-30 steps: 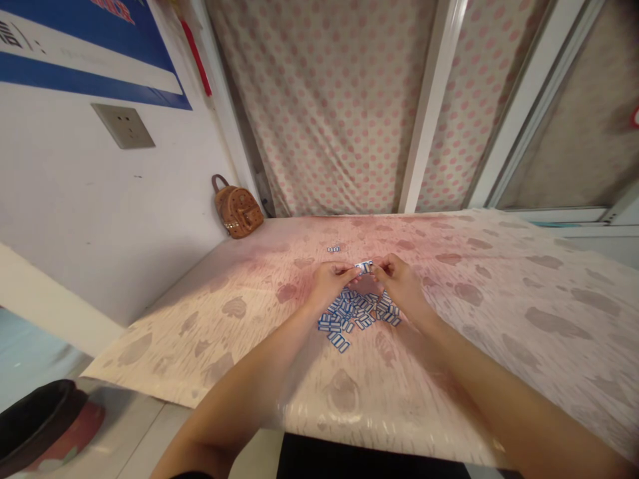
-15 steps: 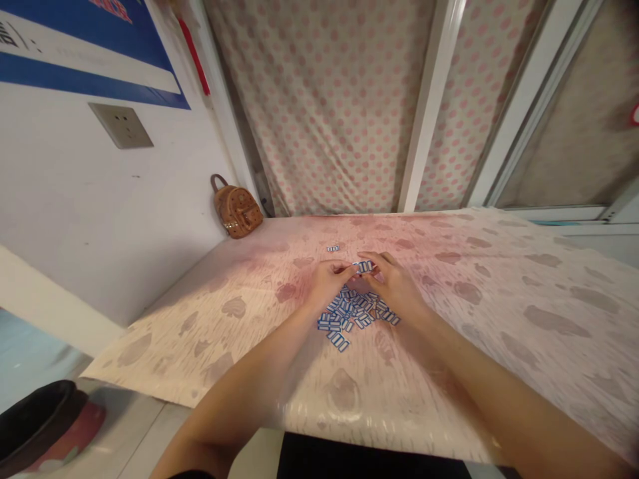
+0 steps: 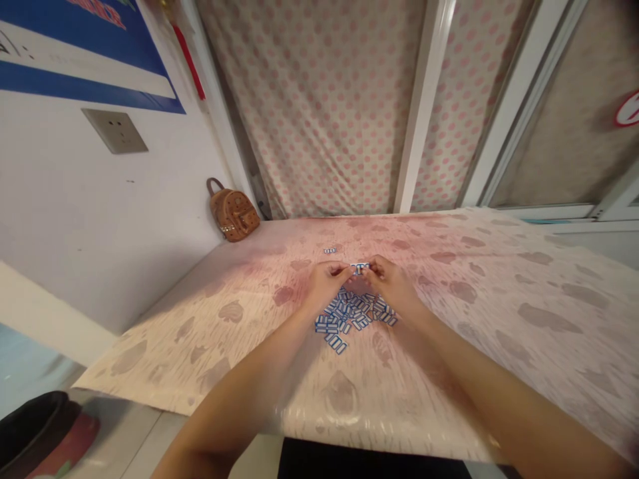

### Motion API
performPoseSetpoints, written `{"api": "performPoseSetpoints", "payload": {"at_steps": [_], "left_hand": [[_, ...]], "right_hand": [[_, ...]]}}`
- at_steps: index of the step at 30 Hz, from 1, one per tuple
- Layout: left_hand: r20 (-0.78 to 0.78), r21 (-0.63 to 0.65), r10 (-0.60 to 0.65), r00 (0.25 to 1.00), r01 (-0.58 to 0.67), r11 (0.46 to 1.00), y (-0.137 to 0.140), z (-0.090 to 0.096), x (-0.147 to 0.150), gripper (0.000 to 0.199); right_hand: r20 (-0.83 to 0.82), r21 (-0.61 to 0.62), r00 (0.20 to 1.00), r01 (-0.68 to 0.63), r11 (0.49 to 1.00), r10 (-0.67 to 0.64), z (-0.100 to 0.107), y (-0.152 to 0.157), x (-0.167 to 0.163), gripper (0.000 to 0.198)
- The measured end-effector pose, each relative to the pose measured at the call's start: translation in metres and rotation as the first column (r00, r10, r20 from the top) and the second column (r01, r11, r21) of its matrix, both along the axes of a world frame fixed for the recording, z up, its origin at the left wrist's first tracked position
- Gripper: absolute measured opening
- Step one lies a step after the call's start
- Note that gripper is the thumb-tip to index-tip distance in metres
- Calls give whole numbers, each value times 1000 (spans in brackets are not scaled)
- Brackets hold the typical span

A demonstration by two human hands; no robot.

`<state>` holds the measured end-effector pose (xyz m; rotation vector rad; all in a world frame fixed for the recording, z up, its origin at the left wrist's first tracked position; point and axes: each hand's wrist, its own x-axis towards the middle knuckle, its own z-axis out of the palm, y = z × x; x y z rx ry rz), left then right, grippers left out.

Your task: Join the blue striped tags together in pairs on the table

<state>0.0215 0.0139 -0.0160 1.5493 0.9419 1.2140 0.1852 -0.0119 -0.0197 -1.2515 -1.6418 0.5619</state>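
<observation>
Between my two hands is a small white-and-blue piece [image 3: 359,269], raised just beyond a pile. My left hand [image 3: 327,279] pinches its left end with thumb and fingers. At its right end my right hand [image 3: 390,279] has thumb and fingertips closed on it. Whether it is one piece or two put together, I cannot tell. Nearer to me lies a loose heap of similar flat blue-and-white pieces [image 3: 344,313], partly hidden by my hands. Farther off, one more such strip [image 3: 330,251] rests alone on the tablecloth.
A patterned tablecloth [image 3: 339,392] covers the table. A small brown backpack [image 3: 233,211] stands at the back left by the wall. Behind the table hangs a dotted curtain [image 3: 319,106]. A dark-rimmed bin [image 3: 44,432] is on the floor at left.
My right hand's fingers have drawn in to the right end of the piece, which now lies level between both hands. The camera view has shifted slightly.
</observation>
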Motion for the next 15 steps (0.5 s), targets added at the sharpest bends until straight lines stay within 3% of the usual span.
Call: {"api": "performPoseSetpoints", "payload": {"at_steps": [4,8,11,15], "left_hand": [[-15,23,-2,1000,2,1000,1,-3,-2,28],[47,170,167,985,-172,970,-1,8,-5,25],[189,210,257,948,-295,932,-24,44,0,34],[407,325,149,901,-295,899,-98,105,-7,53]], "right_hand": [[-106,-59,992,-72,996,66,1,1,0,13],[-168,-21,985,-30,999,26,-1,6,2,13],[-166,2,986,34,999,-33,-6,12,8,13],[-138,22,989,62,998,-59,-12,17,13,11]]}}
